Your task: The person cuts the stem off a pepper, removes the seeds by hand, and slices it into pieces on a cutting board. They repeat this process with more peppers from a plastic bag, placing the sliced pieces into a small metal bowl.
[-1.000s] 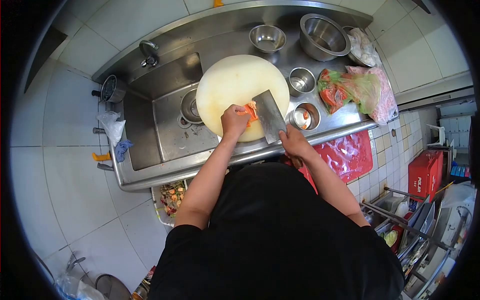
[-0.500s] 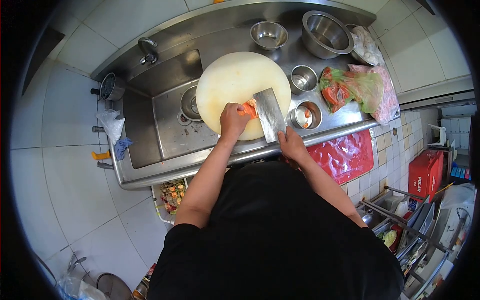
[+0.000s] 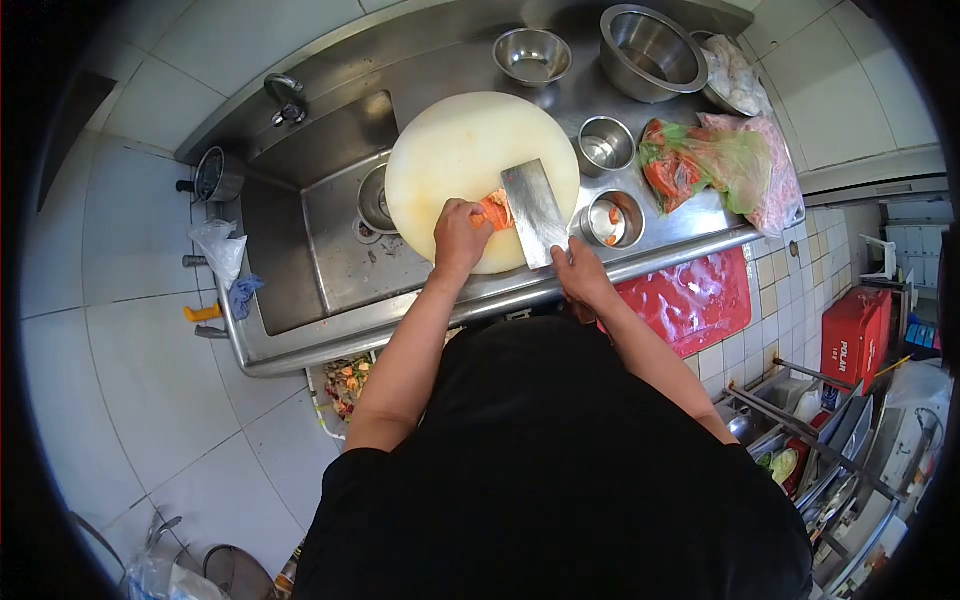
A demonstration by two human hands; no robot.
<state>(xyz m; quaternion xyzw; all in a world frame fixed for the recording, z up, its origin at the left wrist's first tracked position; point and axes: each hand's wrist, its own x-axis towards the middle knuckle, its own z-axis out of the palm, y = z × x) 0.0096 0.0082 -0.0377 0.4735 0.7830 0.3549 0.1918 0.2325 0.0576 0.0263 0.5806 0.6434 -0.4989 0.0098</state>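
Observation:
On the round white cutting board, my left hand presses down with bent fingers on an orange-red piece of food with a paler cut side. My right hand grips a cleaver by its handle, which is mostly hidden in the fingers. The broad blade lies slanted over the right part of the board, its edge close beside the orange-red food. Just right of the blade stands a small steel cup with a few orange bits inside.
Another steel cup, a steel bowl and a deep steel pot stand on the counter. A green-tinted bag of red food lies at right. The sink basin is at left. Below the counter edge is a red lid-like surface.
The view has shifted slightly, so the counter sits a little higher. Both hands stay at the board, with the cleaver still beside the orange-red food.

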